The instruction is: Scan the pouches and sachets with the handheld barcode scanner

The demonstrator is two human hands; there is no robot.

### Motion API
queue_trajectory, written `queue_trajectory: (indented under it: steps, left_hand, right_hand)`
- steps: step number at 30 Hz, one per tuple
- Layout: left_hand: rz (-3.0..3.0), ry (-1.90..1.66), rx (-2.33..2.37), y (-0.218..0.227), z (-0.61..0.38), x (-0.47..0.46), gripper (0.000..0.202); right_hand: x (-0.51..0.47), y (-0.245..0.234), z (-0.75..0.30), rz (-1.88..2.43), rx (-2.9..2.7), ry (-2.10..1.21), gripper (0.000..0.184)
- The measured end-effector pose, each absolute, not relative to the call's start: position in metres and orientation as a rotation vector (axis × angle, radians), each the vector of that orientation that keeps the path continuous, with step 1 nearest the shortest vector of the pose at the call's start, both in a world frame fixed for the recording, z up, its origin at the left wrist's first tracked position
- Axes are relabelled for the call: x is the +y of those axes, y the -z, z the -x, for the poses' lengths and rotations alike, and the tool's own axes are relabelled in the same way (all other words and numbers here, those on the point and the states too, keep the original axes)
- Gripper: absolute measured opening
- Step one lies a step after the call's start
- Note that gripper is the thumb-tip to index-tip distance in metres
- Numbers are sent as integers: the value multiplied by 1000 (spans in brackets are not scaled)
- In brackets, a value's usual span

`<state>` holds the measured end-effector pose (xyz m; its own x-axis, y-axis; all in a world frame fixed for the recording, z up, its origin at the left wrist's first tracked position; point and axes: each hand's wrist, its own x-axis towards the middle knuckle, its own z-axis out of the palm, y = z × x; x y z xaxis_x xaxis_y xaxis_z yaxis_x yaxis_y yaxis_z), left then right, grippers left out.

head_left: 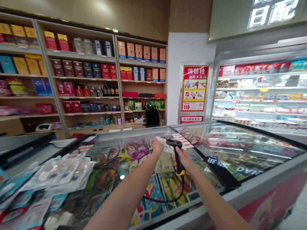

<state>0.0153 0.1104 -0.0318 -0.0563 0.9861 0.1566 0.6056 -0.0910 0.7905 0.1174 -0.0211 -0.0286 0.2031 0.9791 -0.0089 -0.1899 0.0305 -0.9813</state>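
Head view. Right hand (185, 159), just right of frame centre: fingers closed round the grip of a black-and-yellow handheld scanner (177, 156), its head uppermost and turned toward the left hand (157, 147). Left hand, near centre: fingers narrowed on a pale item (161, 140); blur, so cannot tell whether paper or pouch. Item lies just beside the scanner head. Both forearms enter from the lower edge.

A black cable (163, 201) leaves the scanner grip and loops leftward, low in the centre. Both hands are above a glass-topped freezer (263, 180) spanning the lower frame. Seen through the glass: purple packs (139, 149) above and left of centre-bottom, yellow-and-green packs (176, 188) below the scanner. White sheet with orange-red stripes (188, 143), just right of the scanner head.

Lower left: clear-and-white pouches (64, 174), overlapping in a pile. Upper left: shelving (51, 80) with boxed goods and bottles. Right of top centre: red-and-yellow poster (194, 88) on a white wall. Right edge: lit display case (275, 101), stocked.
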Motion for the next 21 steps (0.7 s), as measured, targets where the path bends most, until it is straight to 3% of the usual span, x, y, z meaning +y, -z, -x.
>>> queue_trajectory:
  steps: [12,21]
  left_hand:
    - [-1964,-1046,1993,50,-21,97,48]
    - [-1885,-1232,1891,39,73,74,40]
  right_hand:
    - [-24,34,-122,1116,-939,-1129,33]
    - [-15,37,-75,1072,-987,-1233,32]
